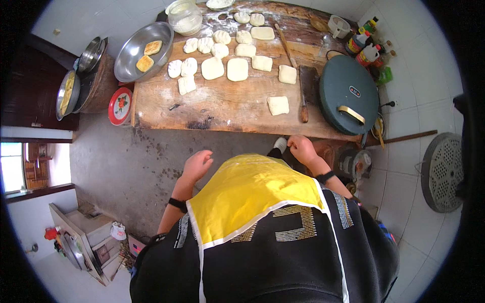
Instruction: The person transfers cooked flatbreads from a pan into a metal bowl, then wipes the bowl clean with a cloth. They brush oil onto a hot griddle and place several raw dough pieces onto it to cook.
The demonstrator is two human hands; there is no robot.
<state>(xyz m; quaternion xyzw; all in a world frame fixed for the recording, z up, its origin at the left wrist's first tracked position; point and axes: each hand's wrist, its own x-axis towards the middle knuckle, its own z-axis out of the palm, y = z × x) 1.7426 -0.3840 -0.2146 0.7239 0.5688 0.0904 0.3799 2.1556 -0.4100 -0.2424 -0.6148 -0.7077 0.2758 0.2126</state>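
Observation:
My left hand (198,165) hangs in front of the wooden board, left of my yellow apron (246,185). Its fingers curl loosely, the thumb stands a little apart, and nothing shows in it. Close to the board's front edge, my right hand (302,148) has its fingers curled in, with no object visible in it. On the floured wooden board (235,110) lie several pale dough pieces, among them a flattened square (278,105) near the front and a rounded one (237,69) in the middle. A cleaver (310,85) rests beside a round, closed electric griddle (348,92).
A steel basin (130,51) at the left holds two browned flatbreads (149,56). Behind stands a flour jar (185,19). A rolling pin (286,45) lies right of the dough. Condiment bottles (365,47) line the right wall. A red-rimmed lidded bucket (121,105) stands at the board's left corner.

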